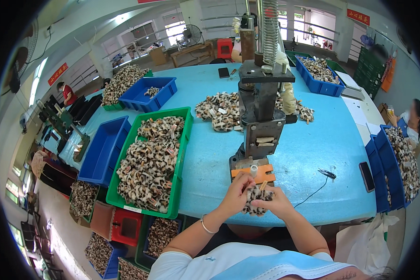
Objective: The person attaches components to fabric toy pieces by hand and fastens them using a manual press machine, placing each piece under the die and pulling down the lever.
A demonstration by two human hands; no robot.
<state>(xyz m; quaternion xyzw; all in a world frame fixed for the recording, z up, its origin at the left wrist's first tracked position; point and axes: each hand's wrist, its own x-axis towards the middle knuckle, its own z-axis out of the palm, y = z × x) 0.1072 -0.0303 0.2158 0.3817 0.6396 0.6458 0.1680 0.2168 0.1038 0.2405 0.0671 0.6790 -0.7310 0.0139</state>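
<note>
A small leopard-spotted plush piece (254, 208) with a pale tag is held up at the front edge of the blue table. My right hand (276, 203) is closed on it, thumb laid across its front. At its upper left side, my left hand (237, 192) pinches, fingertips bent in; whether a small part is between them I cannot make out. Just beyond my hands stands a dark metal hand press (264, 119) with a big coil spring. At its base lie an orange plate (265, 174) and a small white round fitting (254, 169).
Left of me, a green crate (187, 154) holds many plush pieces, beside a blue crate (97, 156). Another plush pile (221, 109) lies behind the press. A phone (366, 177) and a thin cord (312, 191) lie at right, near blue bins (380, 175). Co-workers sit farther off.
</note>
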